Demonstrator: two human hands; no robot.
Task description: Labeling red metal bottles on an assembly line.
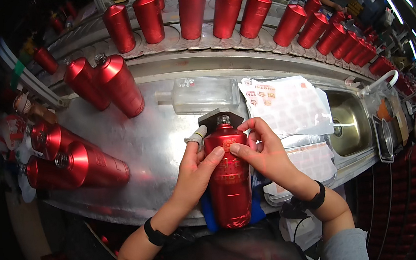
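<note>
Centrally in the frame, a red bottle (231, 193) points its clear neck toward the top, its base toward the person's body; whether it lies flat or leans cannot be told. The left hand (192, 169) has its fingers partly closed about the bottle's left shoulder, the forefinger wrapped in a pale covering, the thumb pressed on the front. The right hand (269, 155) mirrors it, fingers bent in a loose hold at the right shoulder, its thumb beside the other. Between and below the thumbs run a round gold emblem, gold lettering and a short pale line, partly covered and too small to read surely. Just behind the neck sits a dark angled block (209, 118). Above it on the bench (154, 140) lies a clear bottle (207, 95) with a small red mark. Right of centre, printed sheets (286, 110) carry rows of red and gold characters and pale label outlines, near a metal sink (351, 121). More red bottles (121, 85) occupy the left, and others line a conveyor (172, 45) across the top, their raised markings faint
</note>
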